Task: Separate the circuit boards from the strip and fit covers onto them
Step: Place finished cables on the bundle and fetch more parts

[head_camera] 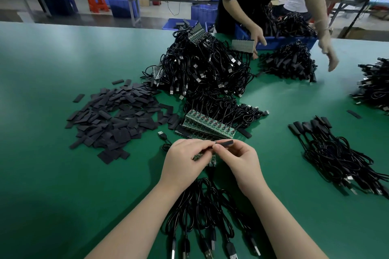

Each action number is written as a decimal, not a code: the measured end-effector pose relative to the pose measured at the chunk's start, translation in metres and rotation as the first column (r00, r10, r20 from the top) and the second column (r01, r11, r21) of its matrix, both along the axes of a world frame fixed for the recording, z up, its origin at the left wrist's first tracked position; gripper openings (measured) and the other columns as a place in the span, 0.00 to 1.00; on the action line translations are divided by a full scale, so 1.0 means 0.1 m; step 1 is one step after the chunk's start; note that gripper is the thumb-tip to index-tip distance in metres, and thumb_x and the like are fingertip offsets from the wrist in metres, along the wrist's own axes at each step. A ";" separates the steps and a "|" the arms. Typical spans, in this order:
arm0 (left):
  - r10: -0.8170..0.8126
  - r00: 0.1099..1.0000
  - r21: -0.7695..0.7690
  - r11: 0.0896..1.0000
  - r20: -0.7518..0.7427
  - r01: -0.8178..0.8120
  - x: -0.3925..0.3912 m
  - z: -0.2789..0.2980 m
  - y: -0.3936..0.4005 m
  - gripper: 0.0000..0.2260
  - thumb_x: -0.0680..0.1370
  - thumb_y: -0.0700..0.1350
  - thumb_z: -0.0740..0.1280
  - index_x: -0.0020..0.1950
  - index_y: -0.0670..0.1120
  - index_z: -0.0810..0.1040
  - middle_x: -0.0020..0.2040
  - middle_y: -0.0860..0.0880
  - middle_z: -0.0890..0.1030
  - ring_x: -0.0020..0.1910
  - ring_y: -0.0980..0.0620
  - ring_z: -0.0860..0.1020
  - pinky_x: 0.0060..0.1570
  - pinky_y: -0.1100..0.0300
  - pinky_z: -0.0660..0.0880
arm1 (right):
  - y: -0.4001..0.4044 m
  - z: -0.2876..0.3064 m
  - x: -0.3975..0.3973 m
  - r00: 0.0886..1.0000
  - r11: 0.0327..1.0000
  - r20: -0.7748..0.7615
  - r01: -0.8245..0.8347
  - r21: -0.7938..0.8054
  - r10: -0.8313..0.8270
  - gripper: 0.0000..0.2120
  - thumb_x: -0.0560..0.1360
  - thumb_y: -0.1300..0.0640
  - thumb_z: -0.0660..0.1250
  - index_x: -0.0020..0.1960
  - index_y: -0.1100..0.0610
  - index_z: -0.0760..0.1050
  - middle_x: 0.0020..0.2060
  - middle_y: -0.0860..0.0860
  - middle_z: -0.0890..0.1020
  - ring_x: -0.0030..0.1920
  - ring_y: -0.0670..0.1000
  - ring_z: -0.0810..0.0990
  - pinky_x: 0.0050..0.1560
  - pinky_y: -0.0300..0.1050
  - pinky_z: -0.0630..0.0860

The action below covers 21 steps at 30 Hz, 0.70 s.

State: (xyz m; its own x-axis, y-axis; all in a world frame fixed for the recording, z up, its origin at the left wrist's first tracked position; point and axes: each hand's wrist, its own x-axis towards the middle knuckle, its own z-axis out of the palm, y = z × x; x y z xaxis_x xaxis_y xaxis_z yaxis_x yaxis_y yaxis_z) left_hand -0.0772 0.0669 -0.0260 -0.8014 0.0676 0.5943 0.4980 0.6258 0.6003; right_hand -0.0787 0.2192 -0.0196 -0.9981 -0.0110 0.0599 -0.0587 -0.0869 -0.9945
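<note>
The left hand (185, 159) grips a short strip (201, 156) of green circuit boards, fingers curled round it, above the near centre of the tabletop (52, 90). The right hand (237, 157) pinches a black cover (224, 143) between thumb and forefinger, its open end at the top edge of the strip. Cables (202, 206) hang from the boards toward the viewer.

Handling: the boards appear light, thin and rigid. They probably snap apart along their joints, so hold each board by its edges close to the joint, clear of the components and the cable solder points. The cover looks like a soft, flattened sleeve. It will likely collapse if pinched hard, so grip it lightly at the rear and keep the mouth open.

More strips (208, 126) lie just beyond the hands. Loose covers are piled (117, 118) to the left. Finished, covered leads (328, 145) lie to the right.
</note>
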 end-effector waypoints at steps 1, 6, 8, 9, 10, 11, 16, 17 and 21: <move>-0.008 1.000 -0.013 1.000 0.001 0.008 0.00 0.00 0.00 0.09 0.73 0.43 0.69 0.51 0.49 0.86 0.47 0.57 0.85 0.51 0.61 0.78 0.55 0.65 0.71 | 0.00 0.00 0.00 1.000 1.000 -0.002 -0.006 0.007 0.006 0.09 0.64 0.48 0.76 0.42 0.51 0.85 0.36 0.49 0.86 0.37 0.42 0.82 0.39 0.33 0.76; -0.018 1.000 -0.050 0.999 -0.021 0.017 -0.01 0.01 -0.01 0.09 0.72 0.42 0.70 0.51 0.47 0.86 0.47 0.55 0.85 0.50 0.60 0.79 0.56 0.66 0.69 | 0.03 0.00 0.01 0.999 0.998 0.031 -0.013 0.061 0.011 0.08 0.66 0.48 0.77 0.43 0.50 0.86 0.36 0.51 0.86 0.36 0.45 0.81 0.39 0.38 0.77; -0.018 1.000 -0.052 0.999 -0.015 0.017 -0.01 0.01 -0.01 0.09 0.73 0.43 0.69 0.51 0.47 0.86 0.47 0.55 0.85 0.49 0.60 0.79 0.55 0.65 0.70 | 0.03 -0.01 0.01 0.999 0.997 0.040 -0.006 0.077 0.003 0.07 0.67 0.48 0.77 0.42 0.49 0.86 0.34 0.50 0.85 0.35 0.46 0.79 0.37 0.40 0.76; -0.021 1.000 -0.048 0.999 -0.010 0.020 -0.01 0.01 -0.01 0.09 0.73 0.43 0.69 0.51 0.47 0.86 0.47 0.55 0.85 0.49 0.60 0.79 0.55 0.64 0.70 | 0.02 -0.01 0.02 0.999 0.997 0.039 0.001 0.075 -0.003 0.08 0.66 0.47 0.77 0.42 0.49 0.86 0.33 0.50 0.84 0.34 0.47 0.78 0.37 0.41 0.75; -0.024 1.000 -0.041 0.999 -0.007 0.024 -0.01 0.00 -0.01 0.09 0.73 0.43 0.70 0.51 0.47 0.86 0.47 0.55 0.85 0.49 0.60 0.79 0.55 0.63 0.71 | 0.02 -0.01 0.02 0.999 0.998 0.036 0.009 0.070 -0.011 0.10 0.65 0.45 0.76 0.42 0.50 0.86 0.33 0.51 0.84 0.34 0.47 0.78 0.36 0.42 0.75; -0.029 1.000 -0.033 0.999 -0.008 0.029 -0.01 0.00 -0.01 0.09 0.73 0.43 0.70 0.51 0.48 0.86 0.47 0.55 0.85 0.49 0.60 0.79 0.55 0.63 0.71 | 0.01 -0.01 0.02 0.999 0.998 0.030 0.020 0.065 -0.022 0.11 0.64 0.45 0.76 0.42 0.50 0.86 0.33 0.51 0.83 0.34 0.47 0.77 0.36 0.41 0.75; -0.037 0.999 -0.001 0.999 -0.036 0.037 -0.02 -0.01 -0.01 0.08 0.73 0.42 0.72 0.51 0.48 0.86 0.46 0.56 0.85 0.48 0.61 0.79 0.53 0.65 0.71 | 0.00 -0.04 0.02 0.998 0.997 -0.009 0.066 0.045 -0.065 0.11 0.64 0.46 0.75 0.39 0.53 0.85 0.31 0.50 0.81 0.33 0.45 0.75 0.34 0.36 0.72; -0.037 0.999 0.005 0.999 -0.035 0.037 -0.02 -0.02 -0.01 0.08 0.73 0.42 0.72 0.51 0.47 0.86 0.46 0.55 0.85 0.48 0.61 0.79 0.53 0.65 0.71 | 0.00 -0.04 0.01 0.998 0.997 -0.011 0.063 0.046 -0.062 0.10 0.65 0.46 0.75 0.39 0.53 0.85 0.31 0.50 0.82 0.33 0.45 0.75 0.34 0.36 0.72; -0.042 0.998 0.013 0.999 -0.048 0.043 -0.02 -0.02 0.00 0.08 0.72 0.41 0.72 0.51 0.46 0.86 0.44 0.53 0.86 0.47 0.59 0.79 0.53 0.68 0.70 | 0.00 -0.05 0.00 0.999 0.997 -0.012 0.051 0.058 -0.051 0.11 0.65 0.46 0.75 0.39 0.52 0.85 0.32 0.51 0.82 0.34 0.47 0.75 0.35 0.38 0.73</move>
